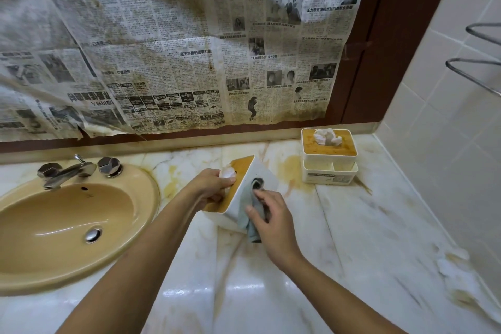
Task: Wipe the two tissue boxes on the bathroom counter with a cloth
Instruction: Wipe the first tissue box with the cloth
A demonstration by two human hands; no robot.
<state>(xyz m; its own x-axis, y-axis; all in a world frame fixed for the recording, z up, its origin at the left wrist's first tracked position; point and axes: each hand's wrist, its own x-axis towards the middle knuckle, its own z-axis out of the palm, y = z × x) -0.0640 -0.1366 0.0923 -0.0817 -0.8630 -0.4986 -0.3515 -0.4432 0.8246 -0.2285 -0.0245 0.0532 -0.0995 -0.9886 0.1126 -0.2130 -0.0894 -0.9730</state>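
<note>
**Near tissue box** (pixel 261 175): tipped onto an edge beside the basin (pixel 67 219), with the tan lid facing left and one white side turned up. The left hand (pixel 212 188) grips it at the lid, fingers (pixel 226 184) curled over the rim and over the protruding tissue (pixel 227 172). The right hand (pixel 272 215) pinches a grey cloth (pixel 250 215) between thumb and fingers and presses it to the upturned white side.

**Far tissue box** (pixel 329 161): upright at the back of the desk (pixel 366 225), near the corner and well apart from both hands — judged not yet attended to.

**Risks noted:**
- The tipped box appears to rest on a narrow edge on polished stone, so a firm wipe could slide it out of the left hand's hold.
- That hold bears partly on the loose tissue, which may crumple or pull out.
- The lid may work loose while tilted — how it is fastened cannot be told.
- Yellow stains on the desk could transfer to wiped faces once the box is set down.
</note>
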